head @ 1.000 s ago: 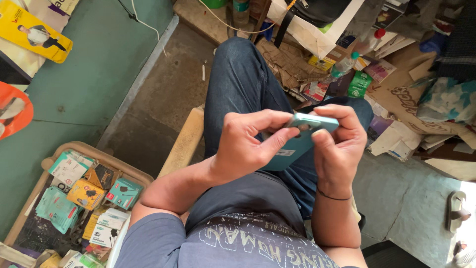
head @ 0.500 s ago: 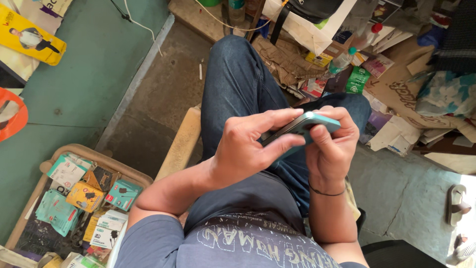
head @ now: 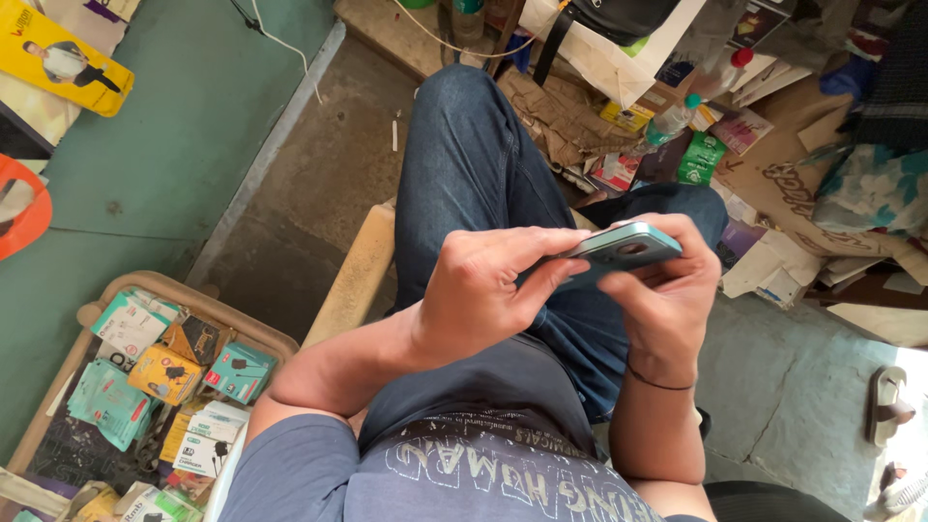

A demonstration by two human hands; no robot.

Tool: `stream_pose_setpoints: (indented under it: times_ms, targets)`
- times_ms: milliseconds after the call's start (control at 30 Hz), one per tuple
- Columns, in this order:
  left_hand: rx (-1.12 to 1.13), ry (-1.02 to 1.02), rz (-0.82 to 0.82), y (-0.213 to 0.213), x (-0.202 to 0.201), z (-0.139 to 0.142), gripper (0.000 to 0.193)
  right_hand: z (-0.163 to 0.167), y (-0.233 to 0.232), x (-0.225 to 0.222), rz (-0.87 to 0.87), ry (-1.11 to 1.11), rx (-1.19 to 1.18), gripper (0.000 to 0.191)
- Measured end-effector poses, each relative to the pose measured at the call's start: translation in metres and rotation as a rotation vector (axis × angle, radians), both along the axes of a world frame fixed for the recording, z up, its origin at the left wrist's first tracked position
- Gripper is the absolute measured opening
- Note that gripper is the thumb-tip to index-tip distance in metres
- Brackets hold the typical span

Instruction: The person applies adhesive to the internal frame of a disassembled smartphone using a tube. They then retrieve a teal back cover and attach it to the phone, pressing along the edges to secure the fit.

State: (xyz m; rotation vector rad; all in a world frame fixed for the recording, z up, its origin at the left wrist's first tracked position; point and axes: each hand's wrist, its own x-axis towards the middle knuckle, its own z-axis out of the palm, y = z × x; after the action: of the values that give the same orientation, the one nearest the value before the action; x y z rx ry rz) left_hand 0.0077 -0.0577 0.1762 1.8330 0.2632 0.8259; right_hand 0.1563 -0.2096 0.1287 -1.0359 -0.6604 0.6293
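Both hands closed around a teal phone [head: 619, 246] above the lap: right hand [head: 667, 300] cradled it underneath, left hand [head: 483, 290] fingers pinched its near edge. Step: working the phone's edge. Next needs steady grip.

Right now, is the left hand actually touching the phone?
Touching. The head view shows the left hand with its fingers laid along the edge of the teal phone, which the right hand grips from the other side.

A phone [head: 623, 246] sits between both hands above the lap; a tray [head: 58, 396], probably holding packets, lies left.
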Motion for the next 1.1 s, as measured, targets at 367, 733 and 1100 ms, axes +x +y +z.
stream_pose_setpoints:
  times_ms: [367,733,1100]
  targets:
    - [-0.129,0.113,0.055,0.009,-0.010,0.008,0.018,-0.020,-0.001,-0.002,-0.081,0.347,0.118,0.033]
    - [-0.045,0.131,0.039,0.016,-0.006,0.007,0.011,0.059,0.011,0.000,-0.124,-0.401,-0.381,0.047]
    - [-0.102,0.031,0.258,0.012,-0.003,-0.010,0.037,0.022,0.018,0.006,-0.064,0.076,-0.216,0.027]
